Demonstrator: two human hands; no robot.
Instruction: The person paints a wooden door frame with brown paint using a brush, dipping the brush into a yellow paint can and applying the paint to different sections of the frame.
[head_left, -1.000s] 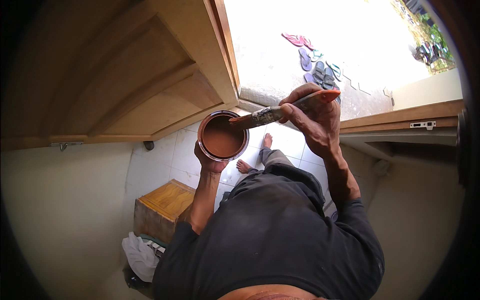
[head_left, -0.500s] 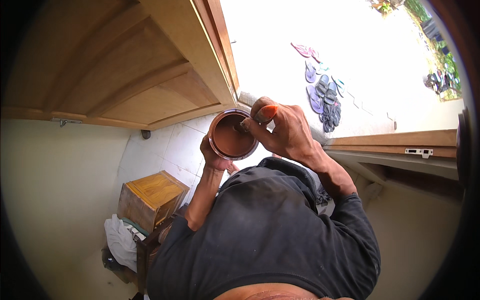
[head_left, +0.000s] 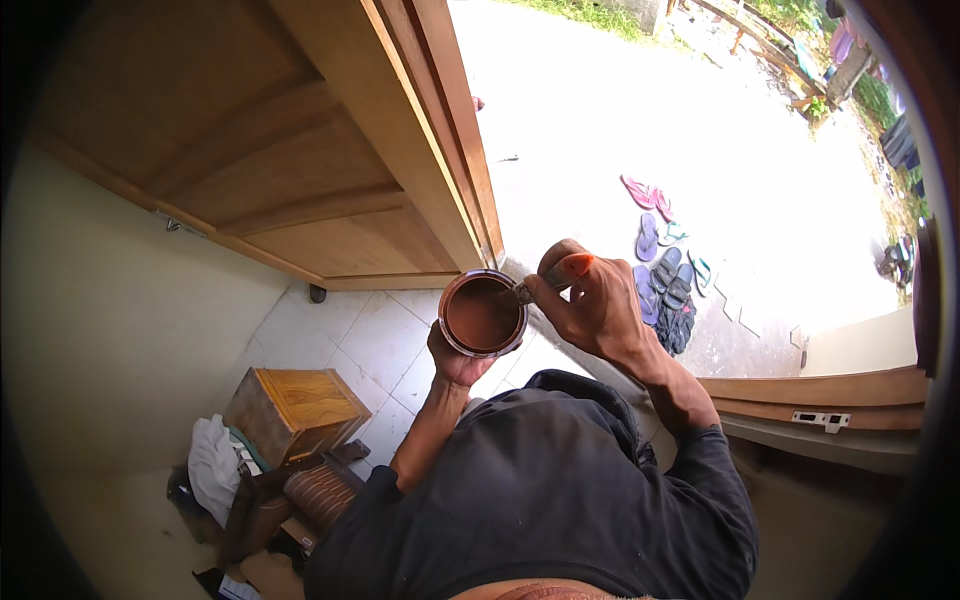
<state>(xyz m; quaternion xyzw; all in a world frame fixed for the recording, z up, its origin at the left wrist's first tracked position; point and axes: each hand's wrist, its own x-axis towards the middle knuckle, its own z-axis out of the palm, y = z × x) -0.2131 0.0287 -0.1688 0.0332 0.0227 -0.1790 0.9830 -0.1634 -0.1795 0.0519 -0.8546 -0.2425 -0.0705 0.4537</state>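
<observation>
A round can point(head_left: 445, 327) of brown paint point(head_left: 476, 316) is held up in front of my body. My left hand point(head_left: 461, 367) supports it from below and on the near side, its fingers wrapped around the base. In my right hand point(head_left: 607, 312), at the can's right rim, is a paintbrush point(head_left: 527, 291) with an orange handle end. The brush slants down over the rim into the can; its bristles are hidden or blend with the paint. My right fingers are closed around the handle.
An open wooden door point(head_left: 340, 140) stands close on the left. Several sandals point(head_left: 648, 240) lie on the bright ground outside the doorway. To the right is another wooden door edge with a metal plate point(head_left: 822, 418). A small wooden cabinet point(head_left: 315, 400) and a white cloth point(head_left: 212, 465) are at lower left.
The view has shifted, so the can, both hands and the doorway appear lower. My right hand has drawn slightly away from the can, and more of the brush shows over the rim.
</observation>
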